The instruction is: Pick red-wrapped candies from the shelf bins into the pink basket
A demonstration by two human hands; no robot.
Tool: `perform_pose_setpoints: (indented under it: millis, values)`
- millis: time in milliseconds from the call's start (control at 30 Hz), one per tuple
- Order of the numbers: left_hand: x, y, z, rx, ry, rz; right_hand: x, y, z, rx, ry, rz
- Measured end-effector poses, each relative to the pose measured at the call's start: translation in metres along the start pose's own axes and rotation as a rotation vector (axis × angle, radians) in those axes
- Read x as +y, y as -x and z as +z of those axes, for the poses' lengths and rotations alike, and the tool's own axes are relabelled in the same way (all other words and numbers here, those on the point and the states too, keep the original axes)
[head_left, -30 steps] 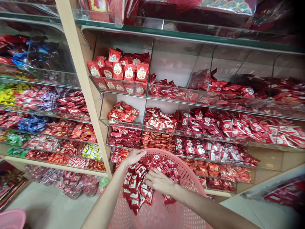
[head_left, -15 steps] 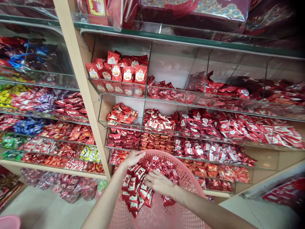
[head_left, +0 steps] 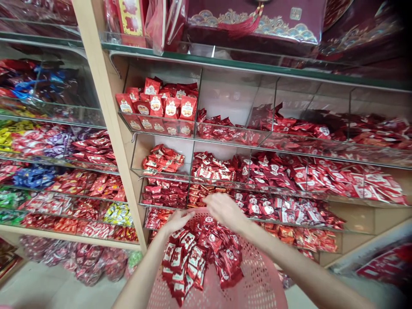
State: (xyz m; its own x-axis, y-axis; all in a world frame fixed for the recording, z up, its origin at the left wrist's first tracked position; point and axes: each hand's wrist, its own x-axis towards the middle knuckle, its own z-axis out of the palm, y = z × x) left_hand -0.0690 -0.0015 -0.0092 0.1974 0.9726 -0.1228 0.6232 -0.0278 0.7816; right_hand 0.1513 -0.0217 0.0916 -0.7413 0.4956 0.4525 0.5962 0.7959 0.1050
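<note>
A pink perforated plastic basket (head_left: pixel 262 268) is in front of me, with red wrapped sweets in it. Sweets with white labels (head_left: pixel 183 262) pile at its left, and darker red packets (head_left: pixel 227 262) lie in the middle and right. My left hand (head_left: pixel 177 221) is at the basket's far left rim, closed on it, the fingertips partly hidden. Over the far rim is my right hand (head_left: pixel 223 210), palm down, fingers reaching left with nothing visible in them. It is close to a shelf compartment of orange-red packets (head_left: pixel 198 195).
Glass-fronted shelves hold red packets (head_left: pixel 212 167) in several rows. Upright red packets (head_left: pixel 156 105) stand higher up. A wooden post (head_left: pixel 107 116) divides off the left shelves, where blue sweets (head_left: pixel 35 175) lie. Bagged sweets (head_left: pixel 86 262) hang or rest below. A maroon box (head_left: pixel 257 23) sits on top.
My right hand has lifted out of the sweets in the basket and moved up and forward to the far rim by the shelf. My left hand stays at the rim. The view has tilted slightly upward.
</note>
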Motion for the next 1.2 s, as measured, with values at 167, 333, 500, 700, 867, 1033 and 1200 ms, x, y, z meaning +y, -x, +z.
perform_pose_setpoints:
  millis: [167,333,500,700,867,1033,1200]
  values:
    - [0.004,0.003,-0.001,-0.003,-0.019,-0.014,0.070,-0.044,-0.036,0.124,0.080,0.549]
    - [0.002,0.002,-0.001,-0.005,-0.015,-0.004,0.105,-0.060,-0.016,-0.055,-0.089,0.958]
    - [0.001,0.002,0.001,-0.002,0.031,-0.034,0.113,-0.056,0.000,-0.004,-0.175,1.001]
    - [-0.002,0.000,0.002,-0.013,0.005,-0.031,0.114,-0.055,-0.002,0.012,-0.187,0.993]
    - [-0.004,-0.001,0.002,0.002,-0.042,0.005,0.119,-0.049,0.001,0.098,-0.232,0.962]
    - [-0.005,-0.001,0.002,0.010,-0.046,-0.003,0.108,-0.045,-0.013,0.273,-0.332,0.830]
    - [-0.006,-0.001,0.002,0.015,-0.039,0.016,0.043,-0.026,-0.030,0.340,-0.362,0.413]
